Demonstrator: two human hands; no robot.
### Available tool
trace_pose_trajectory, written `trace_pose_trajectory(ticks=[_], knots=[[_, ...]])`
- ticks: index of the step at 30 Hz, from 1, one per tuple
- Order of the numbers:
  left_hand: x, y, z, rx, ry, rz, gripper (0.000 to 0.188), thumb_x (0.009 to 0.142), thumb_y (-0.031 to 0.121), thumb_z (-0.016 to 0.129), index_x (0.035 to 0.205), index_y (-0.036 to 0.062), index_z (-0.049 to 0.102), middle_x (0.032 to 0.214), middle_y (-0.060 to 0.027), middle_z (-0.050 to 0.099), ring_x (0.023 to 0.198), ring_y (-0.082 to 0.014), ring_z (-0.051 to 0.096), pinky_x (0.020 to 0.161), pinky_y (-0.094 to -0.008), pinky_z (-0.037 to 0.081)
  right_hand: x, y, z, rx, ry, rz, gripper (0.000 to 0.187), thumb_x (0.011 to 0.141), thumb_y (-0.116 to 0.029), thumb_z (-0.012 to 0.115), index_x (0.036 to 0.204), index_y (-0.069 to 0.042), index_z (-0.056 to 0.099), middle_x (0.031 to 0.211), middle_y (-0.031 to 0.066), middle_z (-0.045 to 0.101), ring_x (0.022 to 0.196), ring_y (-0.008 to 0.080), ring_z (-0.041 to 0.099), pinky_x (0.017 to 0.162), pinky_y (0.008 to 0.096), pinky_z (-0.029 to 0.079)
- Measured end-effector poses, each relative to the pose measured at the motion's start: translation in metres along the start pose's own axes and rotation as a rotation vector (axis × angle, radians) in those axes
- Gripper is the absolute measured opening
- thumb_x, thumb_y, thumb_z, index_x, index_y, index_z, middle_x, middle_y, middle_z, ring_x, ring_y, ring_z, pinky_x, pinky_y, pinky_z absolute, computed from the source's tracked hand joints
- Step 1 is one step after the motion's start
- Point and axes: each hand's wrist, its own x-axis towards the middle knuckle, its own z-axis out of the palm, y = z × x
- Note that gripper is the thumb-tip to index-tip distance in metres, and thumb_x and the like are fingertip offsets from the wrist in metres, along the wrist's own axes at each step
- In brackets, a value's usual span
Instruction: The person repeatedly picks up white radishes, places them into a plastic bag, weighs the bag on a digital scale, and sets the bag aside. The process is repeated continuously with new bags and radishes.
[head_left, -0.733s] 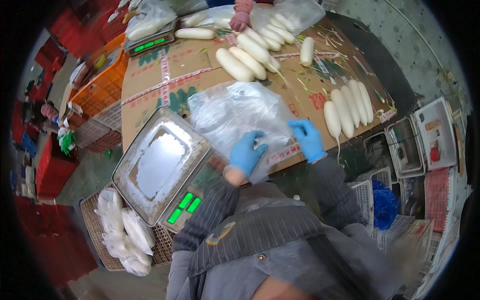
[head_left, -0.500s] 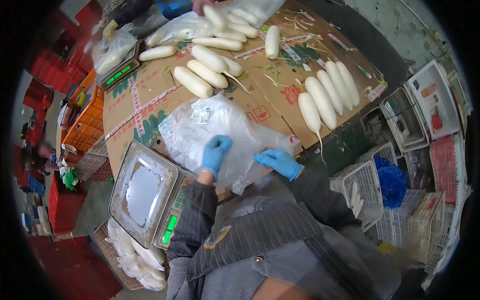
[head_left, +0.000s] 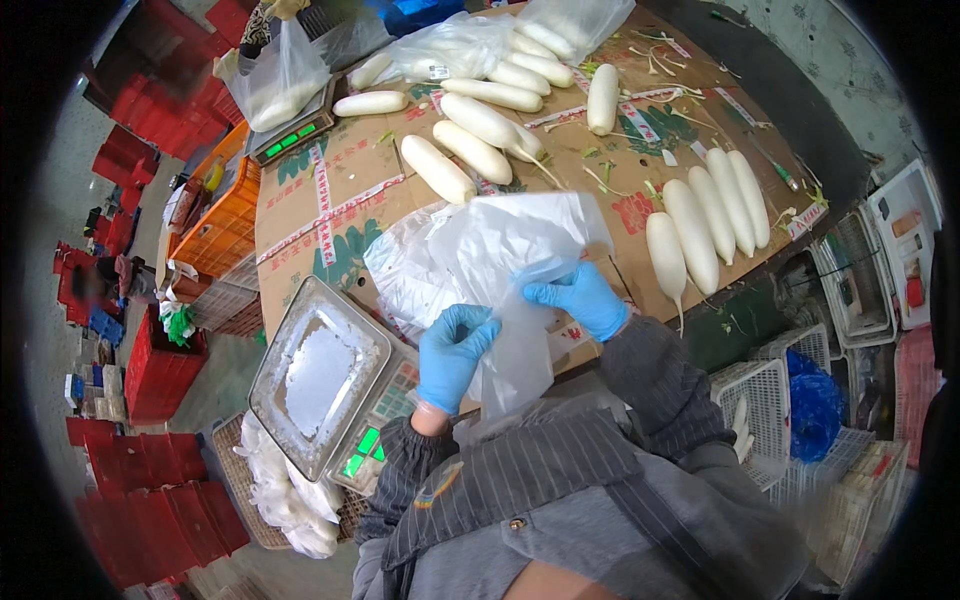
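Both my hands wear blue gloves and pinch a thin clear plastic bag [head_left: 518, 335] in front of my body. My left hand [head_left: 452, 352] grips its left edge, fingers closed. My right hand [head_left: 583, 299] closes on its upper right part. Beneath the held bag, more white plastic bags [head_left: 412, 265] lie on the cardboard-covered table [head_left: 290, 225]. Several white radishes [head_left: 438, 168] lie beyond the bags. Another row of white radishes [head_left: 690, 222] rests side by side at the table's right edge.
A scale with a metal pan [head_left: 318, 375] stands at my left. A second scale [head_left: 290, 138] at the far left bears a bagged load [head_left: 278, 92]. Orange crates [head_left: 222, 225] and red crates [head_left: 165, 370] stand left; white baskets [head_left: 750, 400] stand right. Root scraps [head_left: 655, 55] litter the far table.
My hands have come to hold a single bag and lift it off the others, its top now flaring. The view has shifted. The other person's hand has left the far radishes.
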Motion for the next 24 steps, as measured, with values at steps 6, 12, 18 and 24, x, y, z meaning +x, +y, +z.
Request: trace_pose_trajectory(ticks=[6, 12, 18, 24], knots=[[0.006, 0.018, -0.004, 0.35, 0.151, 0.38, 0.035, 0.07, 0.003, 0.079, 0.1, 0.0041, 0.06, 0.098, -0.0015, 0.061, 0.073, -0.0075, 0.051, 0.066, -0.0211, 0.043, 0.008, 0.002, 0.016, -0.003, 0.183, -0.176, 0.022, 0.083, -0.012, 0.071, 0.101, 0.001, 0.068, 0.093, 0.0058, 0.069, 0.081, 0.0096, 0.06, 0.072, 0.0248, 0.05], [0.01, 0.013, 0.009, 0.242, -0.128, 0.202, 0.021, 0.076, 0.001, 0.075, 0.09, 0.0028, 0.06, 0.078, 0.004, 0.057, 0.069, -0.0039, 0.049, 0.063, -0.0192, 0.044, -0.02, 0.0, 0.022, 0.178, 0.091, 0.041, 0.015, 0.085, -0.01, 0.067, 0.098, -0.003, 0.064, 0.084, -0.0015, 0.062, 0.068, 0.0058, 0.053, 0.062, 0.0206, 0.045], [0.072, -0.001, -0.126, 0.791, 0.474, 0.487, 0.018, 0.073, 0.001, 0.071, 0.076, 0.0033, 0.054, 0.066, -0.0048, 0.059, 0.058, -0.0151, 0.054, 0.058, -0.0287, 0.047, -0.073, 0.01, -0.077, 0.963, -0.032, -0.284, 0.017, 0.093, -0.014, 0.053, 0.104, -0.003, 0.057, 0.085, 0.0004, 0.059, 0.079, 0.0192, 0.059, 0.081, 0.0371, 0.05], [0.013, 0.097, -0.014, 0.654, -0.372, 0.594, 0.1, 0.058, 0.025, 0.085, 0.144, 0.014, 0.034, 0.147, -0.0174, 0.033, 0.138, -0.029, 0.028, 0.112, -0.0442, 0.021, -0.052, -0.048, -0.015, -0.04, -0.141, 0.036, 0.009, 0.086, -0.013, 0.065, 0.09, -0.005, 0.065, 0.086, 0.0007, 0.063, 0.079, 0.0109, 0.058, 0.077, 0.0258, 0.047]])
